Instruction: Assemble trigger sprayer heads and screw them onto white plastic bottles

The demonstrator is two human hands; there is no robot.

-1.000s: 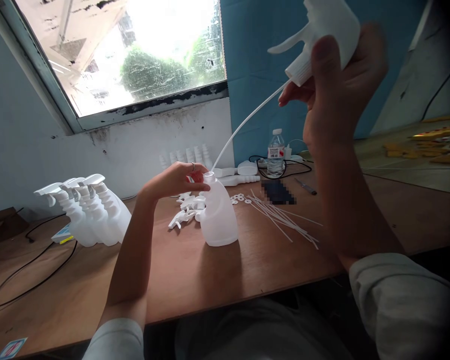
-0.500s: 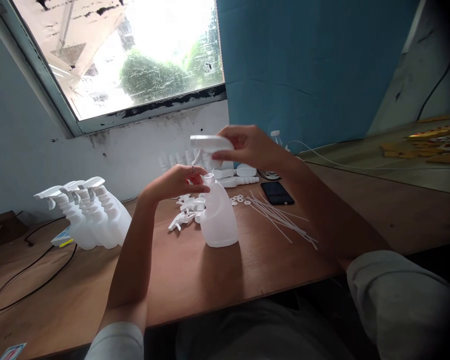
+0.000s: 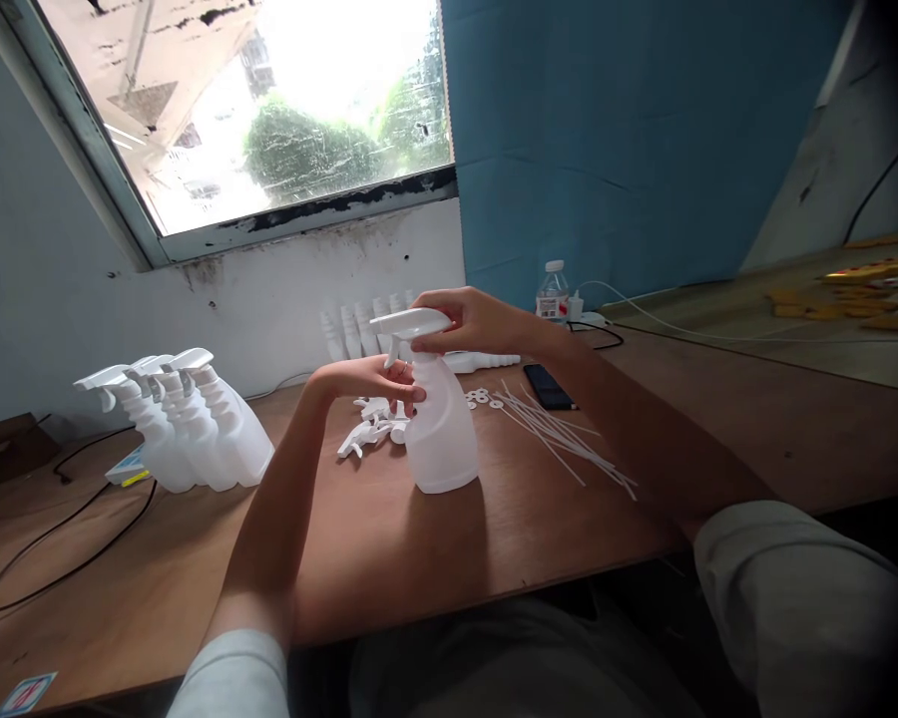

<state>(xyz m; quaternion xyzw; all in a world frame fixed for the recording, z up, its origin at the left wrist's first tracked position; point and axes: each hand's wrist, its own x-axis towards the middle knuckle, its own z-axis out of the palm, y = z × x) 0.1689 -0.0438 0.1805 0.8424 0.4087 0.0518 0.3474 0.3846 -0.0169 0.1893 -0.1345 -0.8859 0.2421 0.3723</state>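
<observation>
A translucent white spray bottle [image 3: 443, 439] stands upright on the wooden table in front of me. My left hand [image 3: 370, 382] grips its upper body from the left, the thumb on the near side. A white trigger spray head [image 3: 411, 321] sits at the mouth of the bottle, and my right hand [image 3: 471, 317] is closed round the back of it. Whether the head's thread has caught cannot be seen. Loose trigger spray heads [image 3: 366, 435] lie behind and left of the bottle. To its right are small white rings [image 3: 482, 397] and thin white tubes [image 3: 558, 434].
Several bottles with spray heads [image 3: 187, 429] stand together at the left, beside a black cable [image 3: 67, 573]. More bottles [image 3: 355, 329] are along the wall. A phone [image 3: 546, 387] and a clear drink bottle [image 3: 552, 294] are at the back right. The table's front edge runs nearest me.
My right hand has lowered the spray head from above the bottle onto its neck. My left hand has slid slightly down from the neck to the upper body.
</observation>
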